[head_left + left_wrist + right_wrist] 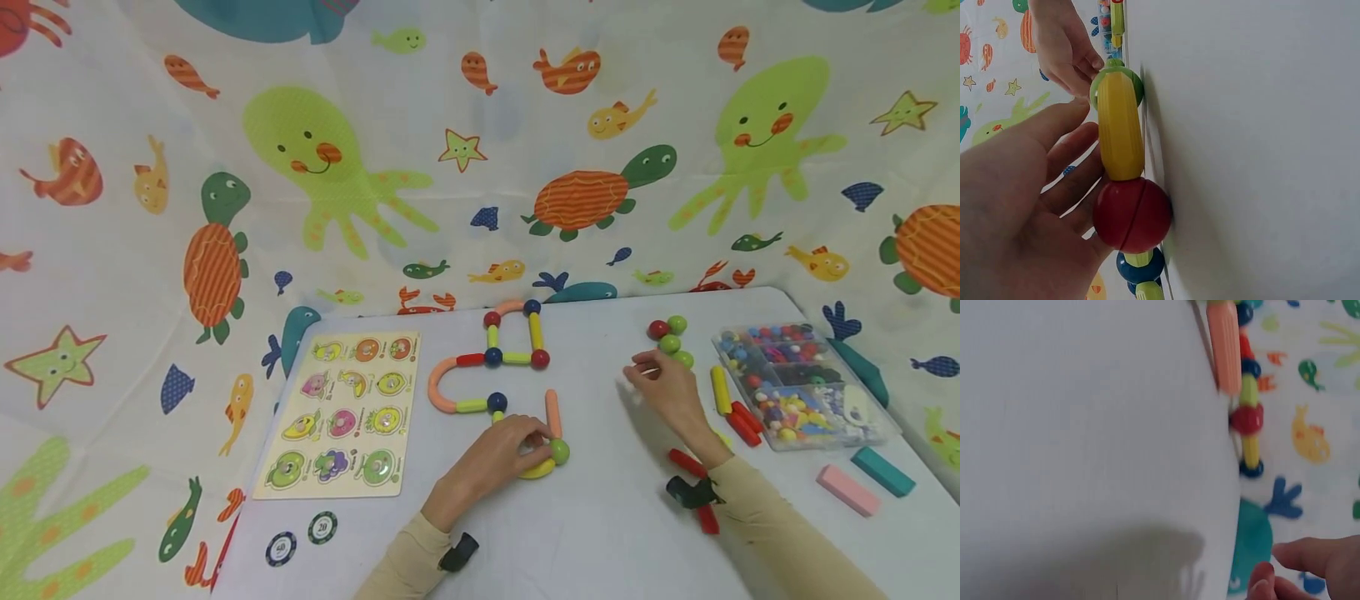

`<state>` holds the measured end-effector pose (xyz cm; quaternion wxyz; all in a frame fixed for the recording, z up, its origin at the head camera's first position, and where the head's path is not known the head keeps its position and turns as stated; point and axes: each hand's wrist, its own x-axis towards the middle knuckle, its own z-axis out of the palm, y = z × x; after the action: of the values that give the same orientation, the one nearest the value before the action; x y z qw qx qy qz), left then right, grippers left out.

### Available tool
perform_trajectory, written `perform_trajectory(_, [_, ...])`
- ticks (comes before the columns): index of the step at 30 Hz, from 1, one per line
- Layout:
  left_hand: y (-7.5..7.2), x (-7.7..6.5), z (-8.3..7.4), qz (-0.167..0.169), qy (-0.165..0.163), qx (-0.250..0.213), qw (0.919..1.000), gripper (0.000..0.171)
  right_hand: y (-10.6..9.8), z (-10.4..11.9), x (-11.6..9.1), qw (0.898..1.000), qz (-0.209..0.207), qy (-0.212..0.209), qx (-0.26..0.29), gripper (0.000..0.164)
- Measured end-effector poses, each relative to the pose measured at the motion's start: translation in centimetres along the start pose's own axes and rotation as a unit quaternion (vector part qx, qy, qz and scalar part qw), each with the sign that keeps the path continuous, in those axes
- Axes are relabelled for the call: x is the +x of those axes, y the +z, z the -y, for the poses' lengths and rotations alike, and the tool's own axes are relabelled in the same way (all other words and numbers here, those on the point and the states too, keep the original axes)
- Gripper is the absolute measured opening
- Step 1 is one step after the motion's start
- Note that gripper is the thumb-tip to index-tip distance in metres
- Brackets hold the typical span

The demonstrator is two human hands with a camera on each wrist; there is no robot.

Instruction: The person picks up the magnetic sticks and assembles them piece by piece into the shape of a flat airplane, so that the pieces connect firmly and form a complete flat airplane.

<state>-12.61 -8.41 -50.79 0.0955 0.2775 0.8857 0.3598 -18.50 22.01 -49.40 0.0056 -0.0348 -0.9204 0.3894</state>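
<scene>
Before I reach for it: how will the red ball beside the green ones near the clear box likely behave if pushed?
The red ball will probably roll, being round on a flat tabletop. It may nudge the green balls close beside it. Its glossy highlight suggests a smooth, possibly slippery surface.

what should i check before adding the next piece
1. Right hand free: ok, nothing shows in its fingers.
2. Spare balls near that hand: ok, red ball and loose green balls beside it.
3. Straight salmon stick meeting the joined green ball: ok.
4. Stick's far end capped: not ok, bare.
5. Left hand gripping the joined ball firmly: cannot tell.
</scene>
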Motion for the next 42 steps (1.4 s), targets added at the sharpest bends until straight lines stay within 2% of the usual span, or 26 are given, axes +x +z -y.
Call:
perform_trajectory(4, [-0.1,0.3,0.1,0.001,-0.009,-0.01,0.9999,0.027,-2.3,-1.7,0.7,0.997,-0.071,-0.012,-0.025,0.039])
perform_trajectory(7, [-0.1,0.7,0.2,-0.003,-0.008,-0.014,0.9999,0.027,-3.5,-2.8,1.1,0.995,-0.089,-0.01,-0.032,0.039])
perform_trajectory(12, [0.0,1.8,0.6,-0.008,-0.003,-0.007,0.9999,0.024,-4.5,-4.0,1.3,0.997,-0.069,0.011,-0.038,0.043])
perform_trajectory(18, [0.1,3.3,1.2,0.001,-0.011,0.003,0.9999,0.021,-4.8,-4.8,1.8,0.996,-0.07,0.005,-0.059,0.042])
perform_trajectory(21, [0.1,4.0,1.3,0.007,-0.005,0.009,0.9999,0.025,-4.9,-5.1,2.1,0.995,-0.067,0.003,-0.068,0.043])
perform_trajectory(25, [0.0,4.6,1.5,0.019,0.004,0.008,0.9998,0.034,-5.0,-5.6,2.4,0.997,-0.039,0.017,-0.07,0.047])
perform_trajectory(28, [0.0,4.8,1.5,0.028,0.01,0.011,0.9995,0.035,-4.9,-5.8,2.3,0.997,-0.021,0.026,-0.067,0.048])
perform_trajectory(35, [0.0,4.9,1.7,0.031,0.004,0.01,0.9995,0.031,-4.2,-5.2,1.8,0.997,-0.025,0.02,-0.068,0.048])
perform_trajectory(42, [0.0,4.8,1.7,0.028,0.003,0.002,0.9996,0.031,-1.9,-3.4,1.4,0.998,-0.002,-0.011,-0.064,0.046])
